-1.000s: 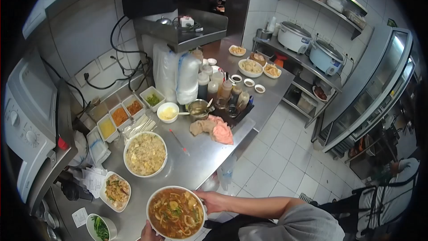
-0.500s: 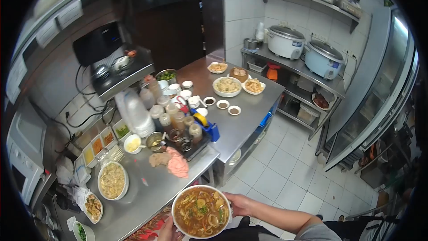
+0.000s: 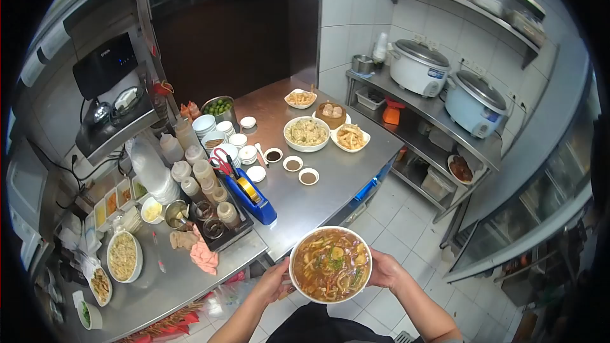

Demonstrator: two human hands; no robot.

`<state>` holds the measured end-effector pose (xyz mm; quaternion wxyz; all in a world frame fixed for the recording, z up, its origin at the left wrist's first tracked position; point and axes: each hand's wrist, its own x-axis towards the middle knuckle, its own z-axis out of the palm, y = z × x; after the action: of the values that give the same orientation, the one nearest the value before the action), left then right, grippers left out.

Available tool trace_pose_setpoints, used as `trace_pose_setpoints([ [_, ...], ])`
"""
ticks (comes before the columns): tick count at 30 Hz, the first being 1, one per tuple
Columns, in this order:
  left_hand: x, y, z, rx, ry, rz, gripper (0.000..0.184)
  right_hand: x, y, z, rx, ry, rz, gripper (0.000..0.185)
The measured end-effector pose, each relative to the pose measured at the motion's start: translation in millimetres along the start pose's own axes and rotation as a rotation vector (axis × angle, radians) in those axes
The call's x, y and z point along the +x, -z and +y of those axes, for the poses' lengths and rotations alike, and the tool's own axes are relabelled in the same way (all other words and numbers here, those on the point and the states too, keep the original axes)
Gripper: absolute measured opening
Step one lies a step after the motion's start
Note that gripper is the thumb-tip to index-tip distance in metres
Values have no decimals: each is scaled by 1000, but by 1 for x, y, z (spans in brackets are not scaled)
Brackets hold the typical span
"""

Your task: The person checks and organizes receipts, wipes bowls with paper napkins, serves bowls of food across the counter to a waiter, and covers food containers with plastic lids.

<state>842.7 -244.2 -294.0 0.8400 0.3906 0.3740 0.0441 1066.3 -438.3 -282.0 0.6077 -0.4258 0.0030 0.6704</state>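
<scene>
The soup bowl (image 3: 332, 265), a round white vessel filled with brown noodle soup and topped with chopped greens, is held in front of the person's torso, near the front edge of the stainless-steel desk (image 3: 346, 179). Its open side faces up.

Left hand (image 3: 274, 282): fingers closed against the left side of the bowl. Right hand (image 3: 384, 271): fingers closed against the right side. The bowl is gripped between both hands; the fingertips beneath it are hidden.

Arrangement on the desk, beyond the bowl: three sauce dishes (image 3: 293, 164) stand in a slanting row. Behind them are a fried rice bowl (image 3: 306, 134), a dish of golden fried pieces (image 3: 350, 138) and a bamboo steamer (image 3: 332, 114) containing round dumplings.

To the left of the sauce dishes, a blue tape dispenser (image 3: 261, 209) stands beside a group of squeeze bottles (image 3: 203, 171). A pink cloth (image 3: 204, 258) lies near the desk's front edge. Two rice cookers (image 3: 419, 68) occupy the shelving unit at the right.
</scene>
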Motion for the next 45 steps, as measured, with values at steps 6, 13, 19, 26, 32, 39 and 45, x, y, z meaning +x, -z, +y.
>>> trace_pose_setpoints([
  [6, 84, -12, 27, -45, -41, -1, 48, 64, 26, -75, -55, 3, -16, 50],
  [13, 138, 3, 22, -276, -142, 158, 40, 169, 39, -129, -160, -157, -92, 45],
  [19, 153, 9, 18, -361, -188, 390, 45, 236, 38, -149, -206, -308, -226, 42],
  [26, 170, 6, 17, -364, -294, 623, 45, 271, 28, -177, -307, -387, -402, 45],
  [32, 173, -15, 27, -383, -446, 821, 37, 284, 60, -230, -817, -475, -444, 60],
  [39, 177, -4, -1, -222, -345, 1123, 56, 331, 37, -415, -687, -275, -482, 38],
  [45, 173, -21, 33, -83, -211, 1195, 67, 386, 43, -381, -316, -744, -104, 40],
])
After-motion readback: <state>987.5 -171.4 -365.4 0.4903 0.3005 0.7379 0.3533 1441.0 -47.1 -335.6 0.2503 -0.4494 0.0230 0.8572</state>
